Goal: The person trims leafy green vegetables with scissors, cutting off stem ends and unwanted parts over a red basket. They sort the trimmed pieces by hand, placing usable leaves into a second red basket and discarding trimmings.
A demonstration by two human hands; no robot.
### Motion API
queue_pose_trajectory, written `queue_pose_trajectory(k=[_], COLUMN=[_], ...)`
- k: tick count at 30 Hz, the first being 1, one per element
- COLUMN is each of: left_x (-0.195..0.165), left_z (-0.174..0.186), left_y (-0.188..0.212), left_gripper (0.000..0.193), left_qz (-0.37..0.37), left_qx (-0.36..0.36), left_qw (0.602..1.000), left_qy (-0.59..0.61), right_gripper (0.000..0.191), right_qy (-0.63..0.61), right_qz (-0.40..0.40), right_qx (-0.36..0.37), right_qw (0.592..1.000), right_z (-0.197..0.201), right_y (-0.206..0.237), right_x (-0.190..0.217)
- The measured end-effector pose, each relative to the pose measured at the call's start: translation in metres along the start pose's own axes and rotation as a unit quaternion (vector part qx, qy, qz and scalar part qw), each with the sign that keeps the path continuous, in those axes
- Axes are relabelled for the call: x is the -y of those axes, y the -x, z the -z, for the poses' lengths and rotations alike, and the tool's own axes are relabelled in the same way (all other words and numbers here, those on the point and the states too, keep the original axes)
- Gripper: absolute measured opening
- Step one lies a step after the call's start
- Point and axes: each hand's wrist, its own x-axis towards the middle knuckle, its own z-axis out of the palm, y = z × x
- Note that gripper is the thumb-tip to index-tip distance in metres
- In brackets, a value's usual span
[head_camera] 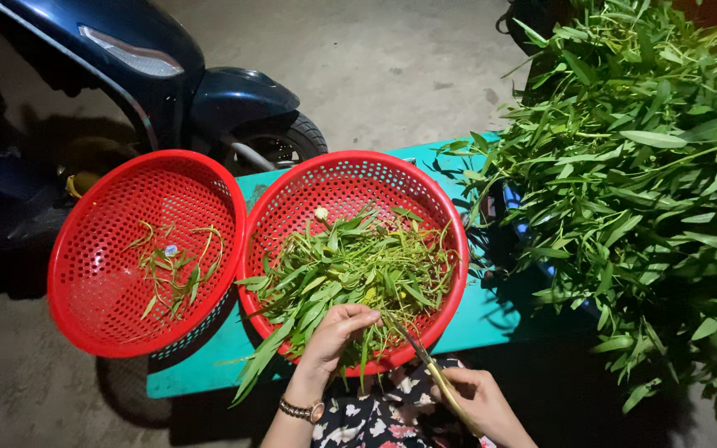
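Over the right red basket [450, 224], left hand [334, 332] fingers curl on green stems [350, 270] — right hand [479, 398] clamps scissors [429, 365] (yellow-handled).

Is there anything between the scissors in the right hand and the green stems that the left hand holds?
Nothing visible: the scissors in the right hand point straight at the green stems under the left hand.

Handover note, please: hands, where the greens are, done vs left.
Left hand: gripping a bunch of green stems at the near rim of the right red basket.
Right hand: holding scissors, blades at the stems.
Done: right basket holds a heap of greens; left red basket holds a few scraps.
Left: large pile of uncut greens on the right.
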Motion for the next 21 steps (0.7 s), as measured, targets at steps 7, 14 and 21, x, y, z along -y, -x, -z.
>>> queue_pose_trajectory(k=[7,14,21], left_x=[-0.004,-0.007,-0.026], left_z=[-0.005,-0.003,0.001], left_y=[-0.001,-0.002,0.005], left_gripper=[0.014,0.013,0.015], left_qz=[-0.045,-0.069,-0.113], left_qx=[0.005,-0.012,-0.096], left_qw=[0.997,0.994,0.984], left_qy=[-0.067,-0.083,-0.098], right_gripper=[0.020,0.017,0.023], right_qy=[-0.001,-0.007,-0.085], right_qz=[-0.004,-0.009,-0.048], right_qx=[-0.017,-0.041,-0.037], right_qw=[1.000,0.999,0.995], right_z=[0.004,0.005,0.007], right_y=[0.000,-0.003,-0.003], right_x=[-0.001,-0.008,-0.013])
